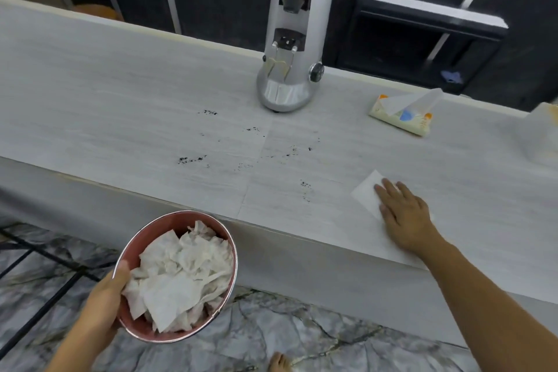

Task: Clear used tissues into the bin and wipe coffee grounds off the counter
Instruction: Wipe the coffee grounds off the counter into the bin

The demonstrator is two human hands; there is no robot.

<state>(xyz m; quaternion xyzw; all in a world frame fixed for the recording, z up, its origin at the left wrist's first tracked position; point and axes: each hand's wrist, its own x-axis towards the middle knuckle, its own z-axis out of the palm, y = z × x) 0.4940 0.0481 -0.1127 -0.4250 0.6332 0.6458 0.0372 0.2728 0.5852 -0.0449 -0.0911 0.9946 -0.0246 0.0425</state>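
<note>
My left hand (104, 300) grips the rim of a round pink bin (157, 228), held below the counter's front edge. Crumpled white used tissues (181, 275) fill the bin. My right hand (404, 216) lies flat, fingers spread, on a clean white tissue (367, 192) on the pale grey counter (120, 106). Dark coffee grounds (190, 159) are scattered in small patches across the counter's middle, to the left of my right hand, with further coffee grounds (305, 185) nearer the tissue.
A silver coffee grinder (294, 39) stands at the counter's back edge. A tissue pack (403, 113) with a sheet sticking out lies right of it. A pale blurred object (540, 130) sits at the far right. Marble floor lies below.
</note>
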